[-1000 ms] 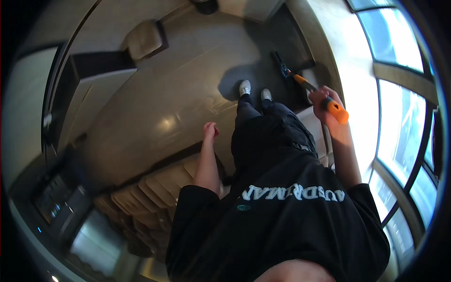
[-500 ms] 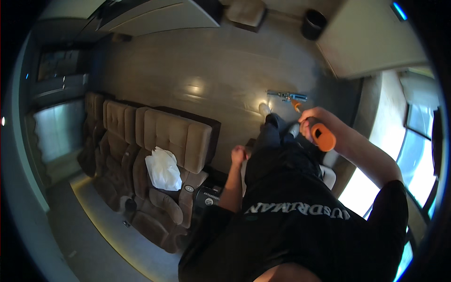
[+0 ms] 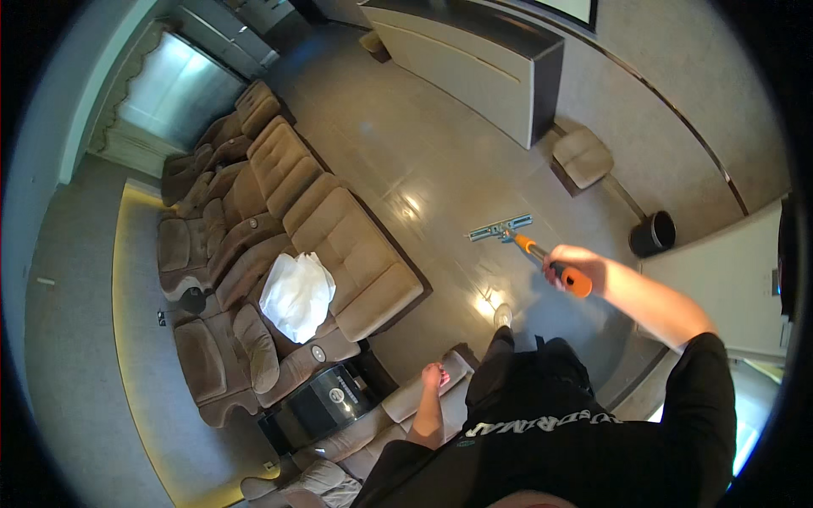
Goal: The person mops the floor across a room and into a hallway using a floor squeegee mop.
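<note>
My right hand (image 3: pixel 569 263) is wrapped round the grey-and-orange handle of a squeegee (image 3: pixel 529 245). An orange end sticks out behind the fist. The tool's wide blue-grey head (image 3: pixel 487 232) points away from me, above the floor or against it; I cannot tell which. My left hand (image 3: pixel 434 375) hangs lower, by a brown seat, with its fingers curled in. A small pinkish spot shows at those fingers, but what they hold, if anything, is too small to name.
Brown padded recliners (image 3: pixel 351 262) line the left side, with a white plastic bag (image 3: pixel 298 296) on one. A black glossy box (image 3: pixel 326 398) stands between seats. Ahead are a long white counter (image 3: pixel 457 72), a padded stool (image 3: pixel 582 158) and a black bin (image 3: pixel 653 234).
My view and body have turned to the right, bringing the counter, stool and bin round in front. The squeegee stays in my right hand and now points ahead to the left.
</note>
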`<state>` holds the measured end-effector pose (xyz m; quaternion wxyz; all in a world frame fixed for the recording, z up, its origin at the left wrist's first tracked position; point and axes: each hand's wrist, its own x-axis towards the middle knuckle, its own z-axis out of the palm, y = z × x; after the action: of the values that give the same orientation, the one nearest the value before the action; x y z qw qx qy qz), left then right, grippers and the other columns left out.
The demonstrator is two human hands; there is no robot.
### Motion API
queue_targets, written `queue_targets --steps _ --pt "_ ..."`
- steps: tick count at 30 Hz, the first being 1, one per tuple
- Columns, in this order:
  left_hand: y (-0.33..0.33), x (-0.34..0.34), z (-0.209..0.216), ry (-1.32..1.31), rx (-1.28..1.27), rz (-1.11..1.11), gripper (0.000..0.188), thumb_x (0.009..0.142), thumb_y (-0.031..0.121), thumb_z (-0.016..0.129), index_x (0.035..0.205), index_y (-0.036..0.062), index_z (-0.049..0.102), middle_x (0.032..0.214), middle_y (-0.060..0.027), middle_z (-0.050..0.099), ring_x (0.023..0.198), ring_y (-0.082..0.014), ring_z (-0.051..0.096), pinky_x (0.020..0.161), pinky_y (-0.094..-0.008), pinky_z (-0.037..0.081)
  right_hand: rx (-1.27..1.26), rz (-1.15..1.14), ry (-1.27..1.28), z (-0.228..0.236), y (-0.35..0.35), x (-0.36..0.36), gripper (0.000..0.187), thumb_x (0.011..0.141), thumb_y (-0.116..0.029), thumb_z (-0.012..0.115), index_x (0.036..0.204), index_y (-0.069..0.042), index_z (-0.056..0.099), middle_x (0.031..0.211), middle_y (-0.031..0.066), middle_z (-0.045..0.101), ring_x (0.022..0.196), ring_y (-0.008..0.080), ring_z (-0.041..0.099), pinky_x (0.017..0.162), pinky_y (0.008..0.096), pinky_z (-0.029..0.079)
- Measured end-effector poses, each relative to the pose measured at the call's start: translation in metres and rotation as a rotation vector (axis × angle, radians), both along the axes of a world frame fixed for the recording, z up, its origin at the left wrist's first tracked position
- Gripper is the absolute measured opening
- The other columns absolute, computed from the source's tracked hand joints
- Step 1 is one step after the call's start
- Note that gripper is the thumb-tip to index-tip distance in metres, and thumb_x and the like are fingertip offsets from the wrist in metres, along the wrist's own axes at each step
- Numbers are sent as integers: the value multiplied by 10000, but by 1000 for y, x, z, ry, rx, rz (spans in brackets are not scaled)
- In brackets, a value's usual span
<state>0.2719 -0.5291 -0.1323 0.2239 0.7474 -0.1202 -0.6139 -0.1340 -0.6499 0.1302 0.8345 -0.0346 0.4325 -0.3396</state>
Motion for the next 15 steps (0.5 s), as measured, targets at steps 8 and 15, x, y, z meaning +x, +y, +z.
queue_targets --steps 8,15 --pt "-1 -39 -3 16 -77 176 106 691 94 387 718 38 474 547 -83 456 409 -174 472 377 -314 449 -895 302 216 -234 58 -6 165 655 -208 502 582 -61 492 532 52 487 534 139 492 530 270 394" --pt "64 -87 -23 -80 80 -6 181 734 136 362 786 33 501 556 -107 477 422 -188 491 375 -313 446 23 138 203 -196 105 5 90 639 -56 534 630 -35 447 515 53 430 438 163 432 432 276 378"
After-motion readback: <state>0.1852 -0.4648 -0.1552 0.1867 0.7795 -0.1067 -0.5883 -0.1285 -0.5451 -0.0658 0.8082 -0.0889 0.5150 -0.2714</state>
